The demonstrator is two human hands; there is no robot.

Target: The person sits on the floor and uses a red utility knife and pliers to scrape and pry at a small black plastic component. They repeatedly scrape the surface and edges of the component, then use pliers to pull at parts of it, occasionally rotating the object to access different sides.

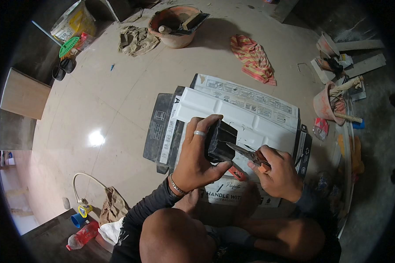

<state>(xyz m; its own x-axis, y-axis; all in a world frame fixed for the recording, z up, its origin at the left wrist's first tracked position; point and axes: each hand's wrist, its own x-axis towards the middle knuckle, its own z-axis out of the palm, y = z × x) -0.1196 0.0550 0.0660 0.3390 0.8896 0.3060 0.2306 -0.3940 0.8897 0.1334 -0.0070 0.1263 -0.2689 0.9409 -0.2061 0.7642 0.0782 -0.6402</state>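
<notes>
My left hand (194, 153), with a ring and a bracelet, grips a black block-like piece (223, 139) with ridged sides, fingers on its top and thumb underneath. In my right hand (280, 173) is a pair of long-nose pliers (245, 152) with orange on the handle. The pointed jaws reach the right face of the black piece; whether they bite on anything there, I cannot tell. Below both hands lies a white ribbed panel (206, 103) on a flattened printed carton (267, 97). A red tool (237, 172) rests partly hidden between my hands.
Farther off on the tiled floor stand a round tub (174, 40) with tools across it, a crumpled cloth (138, 40) and a striped cloth (255, 60). Buckets (324, 104) and boards line the right. At lower left are a red bottle (84, 234) and a brown bag (113, 206).
</notes>
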